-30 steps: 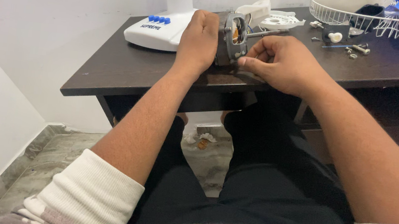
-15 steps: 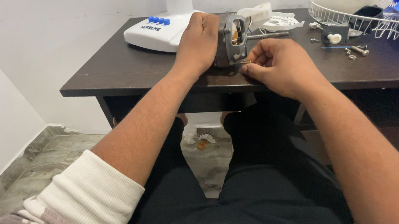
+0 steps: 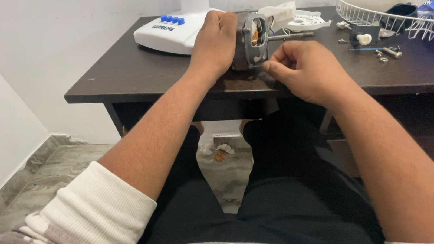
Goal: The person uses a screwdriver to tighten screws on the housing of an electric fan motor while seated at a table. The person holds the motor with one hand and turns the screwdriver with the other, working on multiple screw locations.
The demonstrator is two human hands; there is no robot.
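Here the left hand (image 3: 214,42) grips a small motor (image 3: 253,41) upright, steadying it on the table (image 3: 141,72), while the right hand (image 3: 304,69) pinches at its base.

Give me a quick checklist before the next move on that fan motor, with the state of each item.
1. Motor steadied: ok, the left hand grips its side on the desk.
2. Right hand at the motor's lower front edge: ok, fingertips pinch there.
3. What the right fingers hold: cannot tell, too small.
4. Motor shaft free: ok, it points right, nothing against it.
5. Loose screws within reach: ok, lying by the wire guard.
6. Fan base out of the way: ok, left of the hands.
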